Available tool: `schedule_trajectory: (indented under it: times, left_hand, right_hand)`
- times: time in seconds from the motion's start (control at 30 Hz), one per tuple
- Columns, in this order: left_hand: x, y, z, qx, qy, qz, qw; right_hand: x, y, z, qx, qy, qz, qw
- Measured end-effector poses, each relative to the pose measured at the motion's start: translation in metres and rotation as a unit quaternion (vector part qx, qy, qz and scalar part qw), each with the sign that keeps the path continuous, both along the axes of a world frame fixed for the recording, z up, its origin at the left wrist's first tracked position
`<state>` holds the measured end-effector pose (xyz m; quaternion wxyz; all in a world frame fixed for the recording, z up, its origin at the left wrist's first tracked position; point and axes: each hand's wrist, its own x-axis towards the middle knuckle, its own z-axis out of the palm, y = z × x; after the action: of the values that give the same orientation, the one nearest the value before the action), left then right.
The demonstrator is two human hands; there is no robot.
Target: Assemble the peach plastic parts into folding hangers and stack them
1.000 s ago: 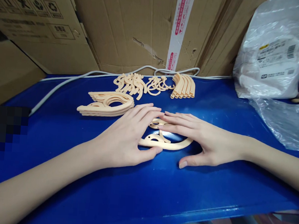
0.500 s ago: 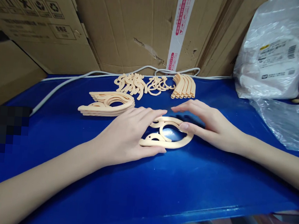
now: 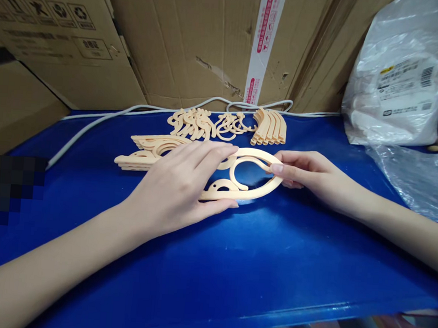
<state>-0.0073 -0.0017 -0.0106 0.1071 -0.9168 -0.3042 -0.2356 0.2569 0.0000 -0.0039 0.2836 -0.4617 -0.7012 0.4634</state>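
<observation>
A cream plastic folding hanger (image 3: 260, 191), folded into a loop with its hook curled inside, is held between both hands just above the blue tabletop. My left hand (image 3: 182, 181) wraps over its left end, fingers along the far edge and thumb along the near edge, hiding that end. At the rounded right end, my right hand (image 3: 304, 171) pinches the rim, thumb on top and fingers beneath. Behind my left hand lies a stack of similar folded hangers (image 3: 138, 162), partly covered by it.
Loose curved hanger pieces (image 3: 194, 124), hooks (image 3: 229, 125) and a row of curved arms (image 3: 270, 127) lie along the back. A white cable (image 3: 94, 128) runs behind them. Cardboard boxes (image 3: 197, 42) stand at the back; a labelled plastic bag (image 3: 396, 91) sits at right.
The folding hanger has risen off the table and moved slightly away from me. My right hand has closed on its right end, and my left hand has moved up with it.
</observation>
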Motion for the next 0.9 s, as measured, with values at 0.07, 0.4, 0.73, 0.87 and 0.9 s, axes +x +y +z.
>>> schedule_trajectory:
  times: [0.07,0.4,0.73,0.87,0.9]
  left_hand:
    - [0.000,0.000,0.000,0.004,0.007,0.004,1.000]
    - [0.002,-0.001,0.017,-0.004,0.043,0.023,0.999]
    - [-0.085,0.059,0.064,-0.152,0.004,0.192,0.969]
    - [-0.105,0.071,0.063,-0.216,0.031,0.253,0.942]
    - [-0.107,0.073,0.063,-0.230,0.039,0.260,0.937]
  right_hand:
    - [0.000,0.000,0.000,-0.005,0.002,0.002,1.000]
    - [0.004,0.002,-0.005,0.037,0.015,0.040,0.998]
    - [0.011,0.005,-0.013,0.350,-0.306,0.134,0.875]
    - [0.013,0.004,-0.016,0.325,-0.355,0.147,0.864]
    - [0.013,0.004,-0.016,0.322,-0.360,0.148,0.863]
